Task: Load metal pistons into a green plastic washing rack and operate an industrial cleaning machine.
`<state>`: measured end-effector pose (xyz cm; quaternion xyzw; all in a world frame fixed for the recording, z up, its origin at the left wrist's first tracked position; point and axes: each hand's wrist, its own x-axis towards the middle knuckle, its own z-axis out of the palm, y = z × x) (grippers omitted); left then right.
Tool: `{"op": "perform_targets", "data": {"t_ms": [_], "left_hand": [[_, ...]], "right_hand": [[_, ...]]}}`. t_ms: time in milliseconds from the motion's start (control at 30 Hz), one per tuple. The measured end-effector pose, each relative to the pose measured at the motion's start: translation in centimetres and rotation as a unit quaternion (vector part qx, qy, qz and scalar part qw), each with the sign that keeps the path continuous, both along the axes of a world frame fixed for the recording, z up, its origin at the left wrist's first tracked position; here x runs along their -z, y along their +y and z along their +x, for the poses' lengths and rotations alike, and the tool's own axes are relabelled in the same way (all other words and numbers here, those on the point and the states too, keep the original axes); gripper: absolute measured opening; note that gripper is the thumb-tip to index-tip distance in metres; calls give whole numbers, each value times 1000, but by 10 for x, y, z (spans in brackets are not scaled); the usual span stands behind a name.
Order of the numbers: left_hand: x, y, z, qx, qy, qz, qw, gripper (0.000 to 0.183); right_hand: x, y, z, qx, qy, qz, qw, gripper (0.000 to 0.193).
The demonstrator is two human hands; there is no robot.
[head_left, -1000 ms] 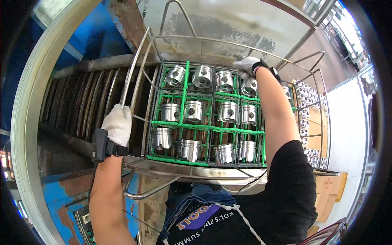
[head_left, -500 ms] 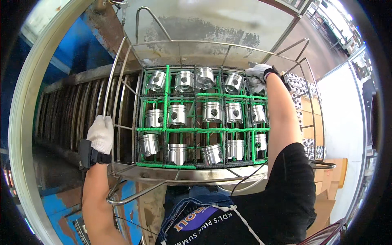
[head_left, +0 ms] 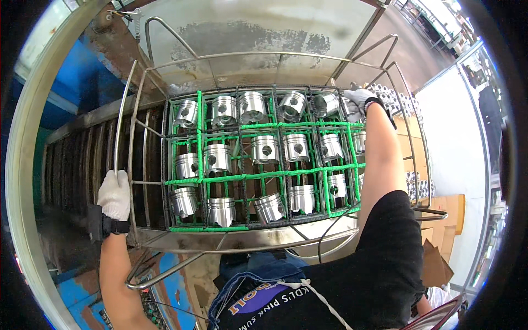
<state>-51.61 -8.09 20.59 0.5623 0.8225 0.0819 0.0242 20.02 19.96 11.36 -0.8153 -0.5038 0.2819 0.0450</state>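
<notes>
My left hand (head_left: 114, 195), in a white knitted glove, is wrapped round the upright bar of a metal tube frame (head_left: 123, 132) at left. Inside the frame sits a divided wire basket with green and black coated bars (head_left: 258, 177). Shiny metal pistons stand or lean in its compartments, including one at far left (head_left: 187, 113) and one at front centre (head_left: 269, 208). My gloved right hand (head_left: 361, 101) is at the basket's far right corner, beside a piston (head_left: 326, 104). Its fingers look curled, but what they grip is hidden. My right forearm covers part of the right column.
Dark slatted rails (head_left: 88, 148) run off to the left. Beyond the right side, more pistons (head_left: 388, 102) stand on cardboard (head_left: 413, 140). A stained metal panel (head_left: 253, 41) rises behind. A thin black cable (head_left: 321, 242) hangs at the front. Part of another person (head_left: 437, 297) shows at lower right.
The frame, basket and my left hand appear further left in the picture, as does the background. My right hand has shifted right relative to the basket, uncovering a piston it was over.
</notes>
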Motion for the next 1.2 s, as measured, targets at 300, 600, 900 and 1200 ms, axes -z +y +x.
{"op": "perform_targets", "data": {"t_ms": [300,600,900,1200], "left_hand": [[0,-3,-15,-38,8,-29,999,45],[-5,-3,-6,-44,11,-25,999,44],[7,1,-16,-5,-10,14,1000,40],[1,3,-5,4,-13,19,1000,33]], "right_hand": [[-69,-55,-38,110,198,109,968,28],[-81,-47,-62,51,-6,-15,999,39],[-104,-102,-65,12,-58,-58,997,39],[-105,-155,-175,-144,-107,-29,983,47]]}}
